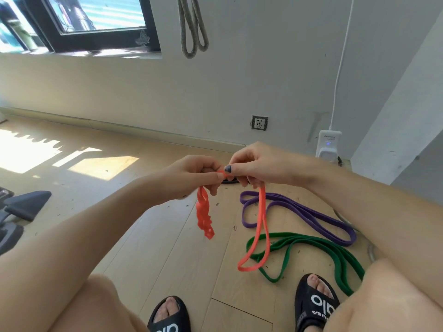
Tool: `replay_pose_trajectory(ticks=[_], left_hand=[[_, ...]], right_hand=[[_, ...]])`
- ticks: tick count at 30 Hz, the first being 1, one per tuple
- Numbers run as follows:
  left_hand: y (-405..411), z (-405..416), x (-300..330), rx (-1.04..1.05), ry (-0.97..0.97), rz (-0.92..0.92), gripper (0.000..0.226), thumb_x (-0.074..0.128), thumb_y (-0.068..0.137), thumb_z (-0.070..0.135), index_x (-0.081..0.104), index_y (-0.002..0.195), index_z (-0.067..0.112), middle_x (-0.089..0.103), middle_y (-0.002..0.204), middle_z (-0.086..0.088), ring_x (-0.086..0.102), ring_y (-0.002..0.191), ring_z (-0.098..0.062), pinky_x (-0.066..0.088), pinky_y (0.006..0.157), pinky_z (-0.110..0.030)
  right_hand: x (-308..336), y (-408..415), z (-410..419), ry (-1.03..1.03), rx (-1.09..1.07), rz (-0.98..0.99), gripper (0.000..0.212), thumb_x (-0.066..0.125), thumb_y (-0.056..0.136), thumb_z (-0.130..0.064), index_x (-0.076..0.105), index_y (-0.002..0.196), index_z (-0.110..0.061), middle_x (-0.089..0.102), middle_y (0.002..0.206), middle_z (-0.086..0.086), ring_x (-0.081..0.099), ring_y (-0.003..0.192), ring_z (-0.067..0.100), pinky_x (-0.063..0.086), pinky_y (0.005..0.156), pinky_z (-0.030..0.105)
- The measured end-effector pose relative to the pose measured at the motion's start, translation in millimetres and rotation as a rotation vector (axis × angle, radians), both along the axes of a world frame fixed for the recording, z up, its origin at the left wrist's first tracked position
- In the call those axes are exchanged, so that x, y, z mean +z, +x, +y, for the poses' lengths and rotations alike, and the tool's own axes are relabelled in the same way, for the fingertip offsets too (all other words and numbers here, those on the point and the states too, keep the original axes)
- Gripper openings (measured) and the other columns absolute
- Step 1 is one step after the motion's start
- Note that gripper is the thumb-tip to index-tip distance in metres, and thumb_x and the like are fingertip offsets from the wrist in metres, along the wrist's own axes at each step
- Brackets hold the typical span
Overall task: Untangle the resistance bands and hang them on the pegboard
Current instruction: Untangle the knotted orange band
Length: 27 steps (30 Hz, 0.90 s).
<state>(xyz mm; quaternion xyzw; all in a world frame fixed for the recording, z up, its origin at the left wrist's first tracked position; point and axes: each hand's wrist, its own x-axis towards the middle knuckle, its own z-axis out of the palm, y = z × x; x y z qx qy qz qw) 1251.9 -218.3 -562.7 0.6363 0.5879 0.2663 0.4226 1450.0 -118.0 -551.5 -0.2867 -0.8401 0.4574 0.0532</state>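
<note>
Both hands meet over the floor on an orange resistance band (260, 226). My left hand (194, 178) pinches its top, and a tightly twisted stretch of the band hangs below that hand. My right hand (254, 164) pinches the band right beside it, and a long open loop drops from it down to the floor. A purple band (299, 212) lies loose on the wooden floor to the right. A green band (311, 245) lies in front of it, partly under the orange loop. A grey band (191, 27) hangs on the white wall above.
My knees and black sandals (316, 305) fill the bottom of the view. A wall socket (259, 122) and a white plugged-in device (328, 144) with a cable sit low on the wall. Dark equipment (21, 207) lies at the left. A window (79, 22) is at top left.
</note>
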Motion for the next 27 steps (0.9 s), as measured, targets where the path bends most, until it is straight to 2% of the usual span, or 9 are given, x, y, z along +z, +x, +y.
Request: replay_pose_trajectory(ticks=[3,5,7,10,13,16,21,25,27], left_hand=[[2,0,4,0.001,-0.003,0.031,0.03,0.058,0.098,0.048,0.072,0.097,0.021,0.075,0.089,0.001,0.061,0.086,-0.047,0.044,0.08,-0.051],[3,2,5,0.01,-0.006,0.066,0.03,0.054,0.103,0.039,0.071,0.099,0.015,0.075,0.088,0.003,0.067,0.093,-0.031,0.049,0.088,-0.04],[4,3,5,-0.013,-0.029,0.063,0.029,0.052,0.104,0.033,0.069,0.096,0.011,0.072,0.084,0.003,0.066,0.087,-0.016,0.048,0.087,-0.031],[5,2,6,-0.019,-0.045,-0.004,0.03,0.05,0.105,0.029,0.065,0.087,0.01,0.063,0.078,-0.002,0.058,0.078,-0.017,0.049,0.082,-0.031],[6,3,6,0.006,-0.027,-0.014,0.03,0.053,0.104,0.029,0.063,0.082,0.012,0.052,0.07,0.001,0.048,0.07,-0.016,0.043,0.075,-0.033],[5,4,5,-0.005,-0.04,-0.005,0.031,0.053,0.103,0.033,0.063,0.085,0.009,0.048,0.07,-0.002,0.043,0.07,-0.021,0.04,0.071,-0.035],[6,3,7,-0.014,-0.058,-0.025,0.035,0.052,0.1,0.039,0.063,0.088,0.008,0.054,0.066,0.004,0.048,0.063,-0.009,0.046,0.065,-0.02],[0,2,6,-0.016,-0.086,-0.071,0.034,0.043,0.109,0.028,0.064,0.088,0.011,0.062,0.075,0.0,0.057,0.073,-0.017,0.05,0.081,-0.034],[-1,0,6,-0.017,-0.071,-0.049,0.032,0.047,0.106,0.03,0.067,0.089,0.011,0.063,0.079,0.0,0.054,0.075,-0.019,0.047,0.079,-0.037]], right_hand=[[0,2,2,0.001,-0.024,0.019,0.027,0.06,0.103,-0.032,0.073,0.089,-0.013,0.057,0.063,-0.005,0.051,0.056,0.009,0.045,0.059,0.026],[0,4,2,0.016,-0.027,0.019,0.028,0.059,0.103,-0.034,0.072,0.086,-0.016,0.054,0.061,-0.008,0.049,0.055,0.007,0.045,0.059,0.025],[0,4,2,0.026,-0.028,0.021,0.029,0.058,0.104,-0.035,0.07,0.082,-0.018,0.051,0.056,-0.013,0.047,0.053,0.005,0.044,0.059,0.027],[1,5,1,0.017,-0.036,0.029,0.034,0.056,0.104,-0.038,0.065,0.074,-0.025,0.049,0.054,-0.016,0.046,0.052,0.005,0.044,0.058,0.026],[2,5,0,0.015,-0.035,0.029,0.038,0.055,0.104,-0.042,0.063,0.07,-0.029,0.049,0.057,-0.012,0.045,0.054,0.008,0.044,0.059,0.027],[2,5,-1,-0.009,-0.029,0.013,0.037,0.055,0.104,-0.045,0.069,0.077,-0.024,0.048,0.06,-0.009,0.044,0.056,0.009,0.042,0.059,0.028],[3,8,2,-0.045,-0.01,0.049,0.029,0.062,0.101,-0.04,0.075,0.09,-0.017,0.048,0.063,-0.005,0.043,0.057,0.013,0.04,0.058,0.031],[3,10,4,-0.042,-0.021,0.051,0.028,0.061,0.101,-0.038,0.075,0.087,-0.017,0.048,0.063,-0.003,0.044,0.057,0.013,0.041,0.061,0.035],[1,11,4,-0.017,-0.026,0.036,0.028,0.062,0.1,-0.042,0.074,0.085,-0.022,0.049,0.065,-0.001,0.046,0.059,0.014,0.042,0.064,0.039]])
